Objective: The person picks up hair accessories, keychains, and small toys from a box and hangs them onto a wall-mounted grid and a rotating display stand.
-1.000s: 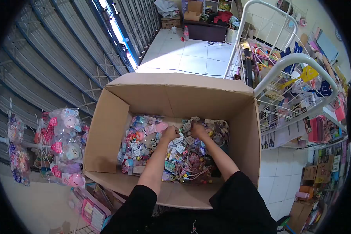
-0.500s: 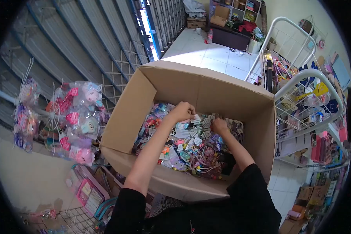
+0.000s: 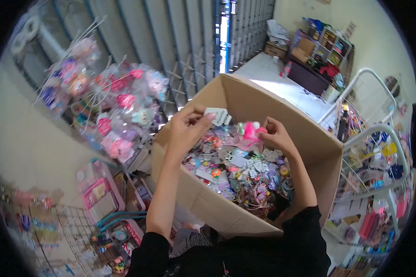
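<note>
A large cardboard box (image 3: 245,215) stands before me, its bottom covered with a heap of small carded trinkets and beaded pieces (image 3: 252,173). Over the box's left side, my left hand (image 3: 188,127) pinches a white card tag (image 3: 217,116) between thumb and fingers. My right hand (image 3: 280,137) is closed on a bright pink trinket (image 3: 250,131) with a white part on top, raised above the heap. Clear plastic shows between the two hands, near the tag and the trinket.
Bagged pink accessories hang on a wire rack (image 3: 125,101) at the left. Below it sit a pink organizer case (image 3: 101,194) and a wire grid (image 3: 64,226). White metal shelving (image 3: 376,134) with goods stands close at the right. A folding metal gate (image 3: 180,46) lies behind.
Both hands have risen out of the heap, the left with a white card tag and the right with a pink trinket. My view has turned left.
</note>
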`<control>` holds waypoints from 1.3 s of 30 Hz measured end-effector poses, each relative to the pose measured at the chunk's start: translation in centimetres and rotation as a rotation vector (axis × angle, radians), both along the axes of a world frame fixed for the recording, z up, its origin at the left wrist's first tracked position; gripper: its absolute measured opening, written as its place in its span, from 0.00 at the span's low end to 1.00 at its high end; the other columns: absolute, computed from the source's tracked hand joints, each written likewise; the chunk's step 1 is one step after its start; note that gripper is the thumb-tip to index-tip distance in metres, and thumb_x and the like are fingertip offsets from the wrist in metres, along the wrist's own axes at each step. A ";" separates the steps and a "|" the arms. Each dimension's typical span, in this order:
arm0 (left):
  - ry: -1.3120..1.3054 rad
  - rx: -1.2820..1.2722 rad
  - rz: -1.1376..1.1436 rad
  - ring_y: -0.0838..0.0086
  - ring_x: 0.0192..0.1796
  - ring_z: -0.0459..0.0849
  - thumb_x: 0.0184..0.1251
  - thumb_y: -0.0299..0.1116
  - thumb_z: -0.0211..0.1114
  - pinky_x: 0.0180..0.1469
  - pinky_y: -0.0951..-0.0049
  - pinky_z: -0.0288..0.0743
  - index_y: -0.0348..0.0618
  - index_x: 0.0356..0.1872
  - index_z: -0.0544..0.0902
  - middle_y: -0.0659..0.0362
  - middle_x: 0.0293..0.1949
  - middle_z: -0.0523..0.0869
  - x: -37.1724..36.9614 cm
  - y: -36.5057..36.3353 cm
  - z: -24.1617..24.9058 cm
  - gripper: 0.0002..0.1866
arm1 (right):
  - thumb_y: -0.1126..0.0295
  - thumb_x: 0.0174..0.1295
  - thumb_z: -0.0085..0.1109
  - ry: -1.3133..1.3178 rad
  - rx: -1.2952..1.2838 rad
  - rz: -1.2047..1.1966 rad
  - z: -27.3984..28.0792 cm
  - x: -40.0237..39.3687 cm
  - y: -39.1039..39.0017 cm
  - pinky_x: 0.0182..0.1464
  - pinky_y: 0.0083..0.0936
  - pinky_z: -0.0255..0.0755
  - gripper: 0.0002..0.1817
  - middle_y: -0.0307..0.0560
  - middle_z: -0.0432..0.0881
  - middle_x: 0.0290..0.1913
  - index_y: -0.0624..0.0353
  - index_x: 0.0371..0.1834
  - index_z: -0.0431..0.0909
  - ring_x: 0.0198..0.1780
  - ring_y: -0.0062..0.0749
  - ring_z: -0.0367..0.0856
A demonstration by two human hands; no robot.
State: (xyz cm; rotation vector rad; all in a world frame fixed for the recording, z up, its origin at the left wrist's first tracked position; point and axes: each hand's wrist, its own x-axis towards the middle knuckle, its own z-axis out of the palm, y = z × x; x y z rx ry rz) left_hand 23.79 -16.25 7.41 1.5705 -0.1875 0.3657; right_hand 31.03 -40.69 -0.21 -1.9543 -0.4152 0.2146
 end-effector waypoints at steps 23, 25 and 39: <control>-0.174 -0.917 0.946 0.80 0.15 0.67 0.59 0.38 0.43 0.17 0.84 0.61 0.43 0.34 0.65 0.55 0.24 0.73 -37.5 10.6 -8.8 0.10 | 0.53 0.56 0.33 1.257 0.479 1.365 8.5 -30.6 41.0 0.29 0.22 0.61 0.17 0.42 0.66 0.19 0.56 0.28 0.63 0.24 0.28 0.65; -0.223 -0.977 1.010 0.81 0.13 0.64 0.59 0.39 0.43 0.15 0.85 0.57 0.44 0.35 0.65 0.55 0.24 0.73 -39.2 10.4 -10.2 0.10 | 0.53 0.56 0.32 1.240 0.434 1.457 7.7 -34.4 42.1 0.29 0.23 0.61 0.18 0.42 0.66 0.19 0.56 0.27 0.64 0.24 0.29 0.65; -0.250 -0.727 1.944 0.90 0.15 0.65 0.49 0.30 0.58 0.13 0.89 0.52 0.41 0.22 0.71 0.67 0.14 0.71 -46.9 7.2 -15.7 0.06 | 0.51 0.54 0.31 1.498 0.616 1.181 -5.5 -50.0 39.5 0.30 0.26 0.66 0.25 0.47 0.71 0.18 0.63 0.22 0.66 0.24 0.34 0.71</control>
